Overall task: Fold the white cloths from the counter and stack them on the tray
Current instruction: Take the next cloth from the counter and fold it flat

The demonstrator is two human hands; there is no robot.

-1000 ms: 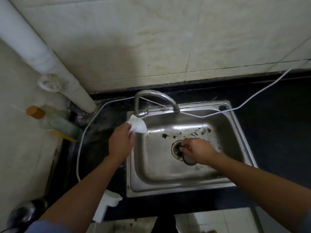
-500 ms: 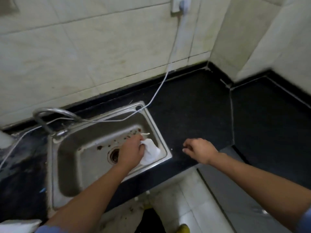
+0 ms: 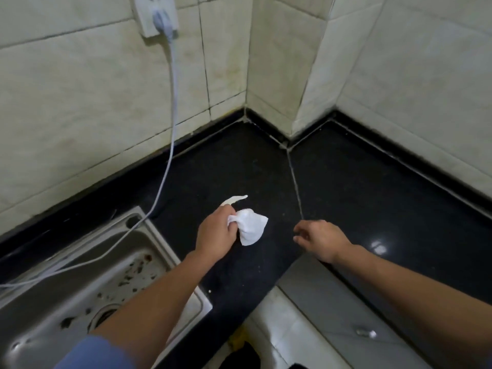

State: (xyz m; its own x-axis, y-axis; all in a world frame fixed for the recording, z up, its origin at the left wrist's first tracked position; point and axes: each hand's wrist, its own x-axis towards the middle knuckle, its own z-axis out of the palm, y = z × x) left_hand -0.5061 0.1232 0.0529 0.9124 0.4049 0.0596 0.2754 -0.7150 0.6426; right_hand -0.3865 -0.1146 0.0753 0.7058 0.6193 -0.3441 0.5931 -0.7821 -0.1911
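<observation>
Now | left hand grips white cloth | above counter

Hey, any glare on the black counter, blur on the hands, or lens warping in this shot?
Head view: light is dim and flat, with one small glare patch on the black counter right of the right hand. Head view: the left hand and its white cloth look slightly soft, not smeared. Head view: the wide-angle lens bows the wall tiles near the edges.
</observation>
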